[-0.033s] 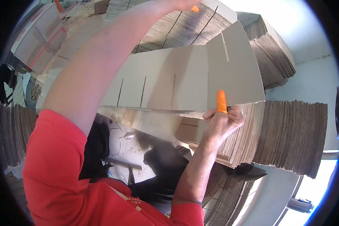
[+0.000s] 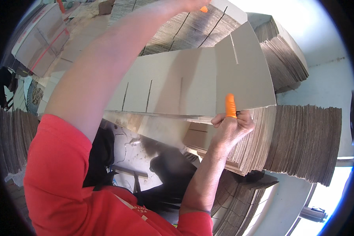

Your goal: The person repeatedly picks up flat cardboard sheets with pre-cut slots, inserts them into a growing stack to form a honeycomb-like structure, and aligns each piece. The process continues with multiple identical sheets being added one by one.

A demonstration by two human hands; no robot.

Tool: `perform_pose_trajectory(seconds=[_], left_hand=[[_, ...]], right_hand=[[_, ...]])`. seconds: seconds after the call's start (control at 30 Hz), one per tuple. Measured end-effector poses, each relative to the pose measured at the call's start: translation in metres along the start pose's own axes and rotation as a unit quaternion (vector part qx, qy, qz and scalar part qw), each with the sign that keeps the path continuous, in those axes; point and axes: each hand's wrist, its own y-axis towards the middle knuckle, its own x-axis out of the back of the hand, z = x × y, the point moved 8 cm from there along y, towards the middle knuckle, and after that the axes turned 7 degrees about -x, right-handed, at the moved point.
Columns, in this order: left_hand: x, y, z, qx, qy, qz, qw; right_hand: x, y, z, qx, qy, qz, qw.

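Note:
A flat grey-brown cardboard sheet (image 2: 192,82) with several cut slots stands tilted in front of me. My right hand (image 2: 230,129) pinches its lower edge near the right end, and one finger wears an orange rubber cover (image 2: 230,105). My left arm reaches up across the view. My left hand (image 2: 192,4) is at the top rim, mostly cut off, with an orange fingertip cover (image 2: 203,8). It sits by the top of a cardboard stack (image 2: 185,31) behind the sheet; its grip is hidden.
Tall stacks of flat cardboard stand at the right (image 2: 306,141), upper right (image 2: 283,51) and left (image 2: 11,141). Bundled sheets with a red strap (image 2: 39,35) lie at the upper left. Cracked concrete floor (image 2: 129,145) shows below the sheet.

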Motion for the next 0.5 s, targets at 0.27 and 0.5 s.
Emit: perform_pose_trajectory(seconds=[0.27,0.5], left_hand=[[0.022,0.048,-0.043,0.02,-0.043,0.143,0.989],[0.023,0.046,-0.021,0.262,-0.303,0.117,0.909]], right_hand=[[0.01,0.001,-0.002,-0.029,-0.039,-0.009,0.999],[0.011,0.003,-0.003,-0.018,-0.048,-0.023,0.998]])
